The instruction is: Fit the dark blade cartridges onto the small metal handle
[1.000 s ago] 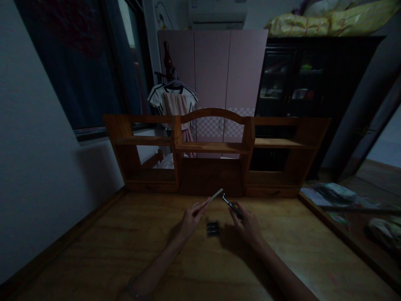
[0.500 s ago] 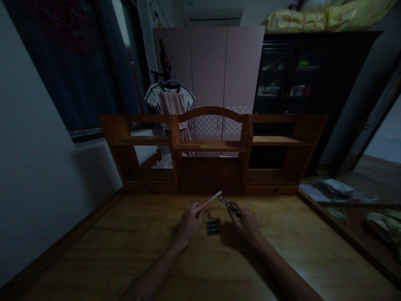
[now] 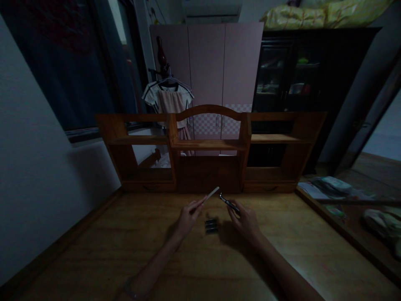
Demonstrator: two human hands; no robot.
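Note:
My left hand (image 3: 187, 219) is closed around one end of a thin, flat, whitish stick (image 3: 212, 192) that slants up to the right. In my right hand (image 3: 247, 218) is a slim dark pen-like tool (image 3: 230, 204), its shiny small tip pointing up and left. A small gap separates the tool's tip from the stick's far end. On the table between and below my hands lies a row of small dark oblong pieces (image 3: 211, 226), too dim to name. The exact kinds of the stick and the tool cannot be made out.
The wooden tabletop (image 3: 175, 271) carries a wooden shelf unit (image 3: 208, 145) along its back edge. A wall (image 3: 37, 179) borders the left side. Papers and bags (image 3: 332, 186) lie beyond the right edge. Behind stand a pink wardrobe (image 3: 206, 62) and hanging clothes (image 3: 171, 98).
The stick in my left hand has drawn slightly left and up, away from the tool's tip. My right hand has barely moved. The view has shifted slightly.

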